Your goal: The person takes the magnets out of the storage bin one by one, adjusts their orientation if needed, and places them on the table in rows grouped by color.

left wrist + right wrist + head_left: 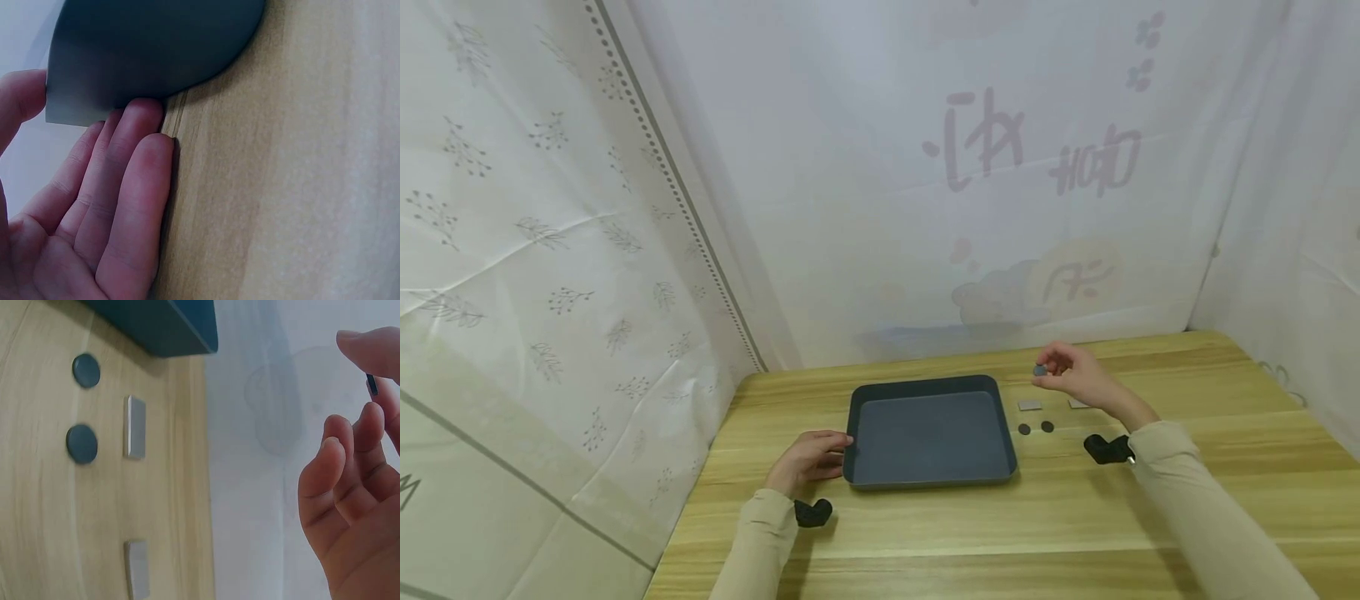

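In the head view, a dark grey rectangular tray (936,433) lies on the wooden table. My left hand (811,458) holds its left wall, thumb at the rim and fingers along the outside; the left wrist view shows these fingers (140,187) low against the tray's wall (156,50). To the right of the tray, my right hand (1078,375) is raised above the table, pinching a small dark round disc (1039,370) between thumb and forefinger. The right wrist view shows this disc (372,384) edge-on, with the other fingers loosely bent.
Right of the tray lie two dark round discs (86,370) and two light grey rectangular pieces (135,427), one partly behind my right hand in the head view. A patterned white curtain (880,208) hangs behind the table (925,542). Black wrist mounts (1108,450) sit on both arms.
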{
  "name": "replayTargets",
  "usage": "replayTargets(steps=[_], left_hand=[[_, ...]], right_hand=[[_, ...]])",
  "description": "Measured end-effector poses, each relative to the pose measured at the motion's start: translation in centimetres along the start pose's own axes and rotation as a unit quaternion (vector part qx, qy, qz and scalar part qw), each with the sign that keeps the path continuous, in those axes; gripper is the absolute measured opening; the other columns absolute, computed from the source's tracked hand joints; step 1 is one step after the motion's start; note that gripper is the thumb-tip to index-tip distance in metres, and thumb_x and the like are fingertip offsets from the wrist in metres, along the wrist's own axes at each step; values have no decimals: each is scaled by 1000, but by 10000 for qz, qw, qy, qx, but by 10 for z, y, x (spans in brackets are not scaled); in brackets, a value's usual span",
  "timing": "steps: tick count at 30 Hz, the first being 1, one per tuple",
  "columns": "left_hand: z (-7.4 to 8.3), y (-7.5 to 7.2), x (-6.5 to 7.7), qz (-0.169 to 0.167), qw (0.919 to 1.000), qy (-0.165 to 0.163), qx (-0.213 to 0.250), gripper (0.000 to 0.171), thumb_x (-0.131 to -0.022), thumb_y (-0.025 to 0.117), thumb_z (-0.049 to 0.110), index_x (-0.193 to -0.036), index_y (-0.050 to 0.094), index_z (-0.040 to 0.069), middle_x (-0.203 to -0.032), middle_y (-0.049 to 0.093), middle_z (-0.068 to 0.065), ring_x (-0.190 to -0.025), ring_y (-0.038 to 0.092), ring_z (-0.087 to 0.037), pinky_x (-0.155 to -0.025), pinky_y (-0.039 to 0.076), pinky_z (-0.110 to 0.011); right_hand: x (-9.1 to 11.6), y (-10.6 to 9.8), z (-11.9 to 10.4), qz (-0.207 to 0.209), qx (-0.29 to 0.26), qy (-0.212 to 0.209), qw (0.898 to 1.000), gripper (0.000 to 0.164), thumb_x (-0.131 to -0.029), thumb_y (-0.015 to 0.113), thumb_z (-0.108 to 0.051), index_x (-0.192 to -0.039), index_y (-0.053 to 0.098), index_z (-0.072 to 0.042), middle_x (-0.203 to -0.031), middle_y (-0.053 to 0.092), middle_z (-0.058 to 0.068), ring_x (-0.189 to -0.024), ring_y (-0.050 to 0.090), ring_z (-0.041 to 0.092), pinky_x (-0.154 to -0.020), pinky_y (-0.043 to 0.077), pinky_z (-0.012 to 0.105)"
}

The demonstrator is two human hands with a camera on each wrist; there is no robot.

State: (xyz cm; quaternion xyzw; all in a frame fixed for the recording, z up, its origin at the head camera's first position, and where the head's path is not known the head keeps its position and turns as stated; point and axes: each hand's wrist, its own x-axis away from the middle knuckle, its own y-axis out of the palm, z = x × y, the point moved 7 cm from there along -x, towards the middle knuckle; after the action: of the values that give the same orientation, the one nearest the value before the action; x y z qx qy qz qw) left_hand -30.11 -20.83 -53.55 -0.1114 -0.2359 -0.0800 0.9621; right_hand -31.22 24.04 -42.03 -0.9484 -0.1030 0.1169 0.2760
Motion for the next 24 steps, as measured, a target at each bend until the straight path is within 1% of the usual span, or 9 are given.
replayTargets(steps=[6,9,13,17,21,24], left_hand=[[1,0,1,-63,10000,41,4,38,-85,72,27,-112,67,1,-99,69,-8,-82,68,-14,-70,57,-31],[1,0,1,-79,9999,68,-20,37,-86,71,27,-112,67,1,-100,68,-8,-83,68,-15,-71,57,-32],[1,0,1,-97,9999,98,-33,37,-86,71,28,-111,68,2,-102,68,-9,-83,68,-16,-73,57,-33],[1,0,1,-94,9999,100,-28,36,-86,71,28,-111,68,2,-100,68,-8,-83,68,-15,-71,57,-32],[0,0,0,-80,9999,74,6,36,-85,72,27,-110,68,2,-98,69,-7,-82,68,-15,-69,57,-31],[0,0,0,-63,10000,32,29,36,-85,72,27,-111,67,2,-97,69,-7,-81,68,-15,-68,57,-30]], right_hand=[[8,-9,10,85,227,70,9997,29,-87,73,-19,-107,61,-3,-91,56,9,-76,52,15,-64,46,27],[11,-13,15,107,322,146,9993,30,-87,73,-19,-109,61,-3,-95,58,10,-79,53,15,-66,47,27],[15,-17,22,111,415,178,9989,29,-88,72,-21,-109,62,-4,-94,57,11,-78,52,15,-65,46,27],[19,-21,28,141,523,260,9982,28,-88,72,-20,-108,62,-2,-93,57,11,-78,52,14,-63,45,26],[24,-23,34,139,617,408,9972,30,-88,71,-20,-110,61,-2,-97,58,11,-81,52,14,-65,47,26],[28,-24,38,121,689,444,9966,31,-89,70,-22,-111,61,-2,-99,59,11,-82,52,13,-66,47,26]])
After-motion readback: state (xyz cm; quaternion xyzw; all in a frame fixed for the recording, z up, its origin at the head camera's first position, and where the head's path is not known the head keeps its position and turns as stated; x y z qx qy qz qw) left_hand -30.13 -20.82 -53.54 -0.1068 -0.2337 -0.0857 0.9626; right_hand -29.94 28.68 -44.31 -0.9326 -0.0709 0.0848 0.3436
